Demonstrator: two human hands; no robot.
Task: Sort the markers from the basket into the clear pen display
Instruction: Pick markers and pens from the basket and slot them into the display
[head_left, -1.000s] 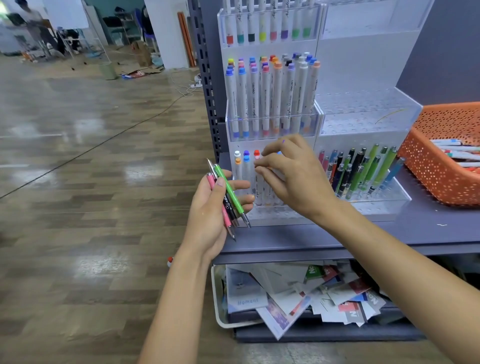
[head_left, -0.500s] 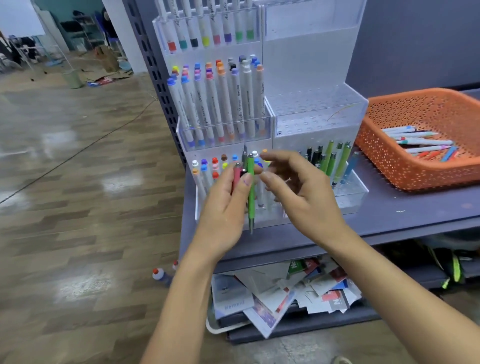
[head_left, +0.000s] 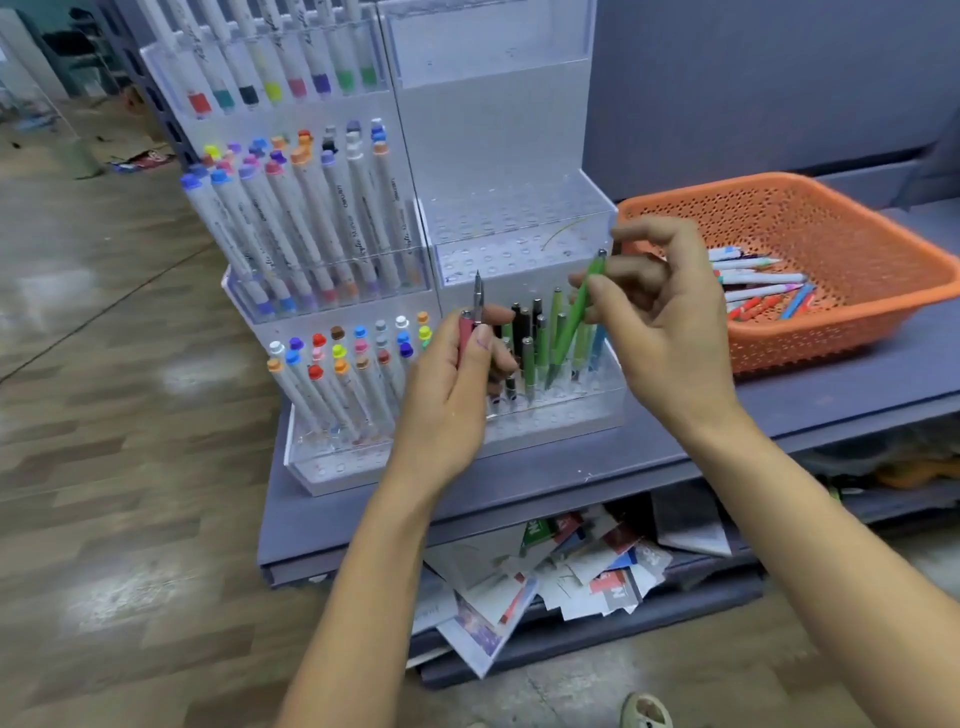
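A clear pen display (head_left: 519, 223) stands on the grey shelf, with white markers (head_left: 332, 218) in its left tiers and dark and green pens (head_left: 540, 338) in its lower right tray. My left hand (head_left: 452, 395) grips a pink pen and a dark pen (head_left: 470, 325), points up, in front of that tray. My right hand (head_left: 654, 322) pinches a green pen (head_left: 576, 317), tilted, its lower end down among the pens in the tray. The orange basket (head_left: 852, 239) at the right holds several loose markers (head_left: 753, 286).
The grey shelf (head_left: 571, 467) ends at a front edge just below my wrists. Under it lies a pile of loose paper cards (head_left: 561, 571). Wooden floor (head_left: 104, 415) stretches to the left. A grey back panel (head_left: 753, 78) rises behind the basket.
My right hand took the green pen out of my left hand's bundle and carried it right, over the lower right tray. The view swung right, showing more of the basket.
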